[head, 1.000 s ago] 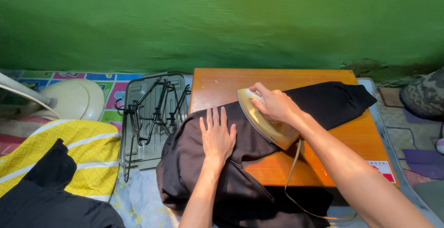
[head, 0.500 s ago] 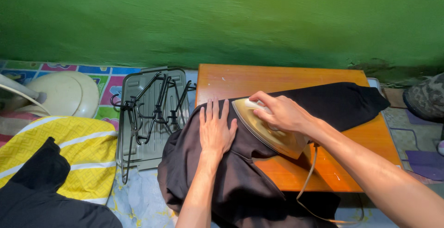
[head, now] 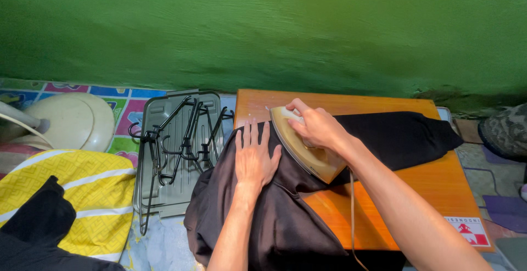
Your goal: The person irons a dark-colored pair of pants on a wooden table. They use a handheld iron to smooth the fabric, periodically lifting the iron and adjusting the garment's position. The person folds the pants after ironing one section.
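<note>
the dark brown cloth garment (head: 274,216) is lying across the low orange wooden table (head: 428,188), its near part hanging over the front-left edge. the left hand (head: 255,158) is pressing flat on it, fingers spread, gripping nothing. just beside, the right hand (head: 318,128) is closing round the cream electric iron (head: 304,150), nose nearing the table's far-left edge. bare wood is showing rightward.
</note>
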